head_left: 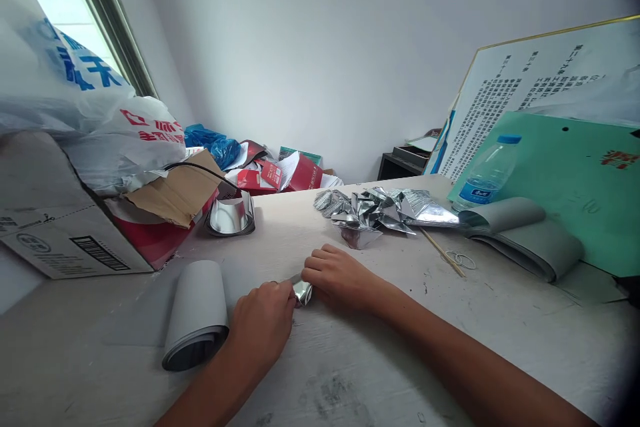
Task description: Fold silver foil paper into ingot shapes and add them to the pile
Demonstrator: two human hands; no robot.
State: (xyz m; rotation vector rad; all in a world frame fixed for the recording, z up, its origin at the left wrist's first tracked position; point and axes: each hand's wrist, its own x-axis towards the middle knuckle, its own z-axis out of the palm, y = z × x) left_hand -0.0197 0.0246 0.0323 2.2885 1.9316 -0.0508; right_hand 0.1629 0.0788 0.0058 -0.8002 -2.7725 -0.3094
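Left hand and right hand are pinching a folded silver foil piece.
Both are curling closed on it; light and easily creased, it wants holding by its folded edge.

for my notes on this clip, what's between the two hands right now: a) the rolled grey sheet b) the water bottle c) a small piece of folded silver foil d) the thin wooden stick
C: the small piece of folded silver foil sits between the left hand and the right hand, held at their fingers.
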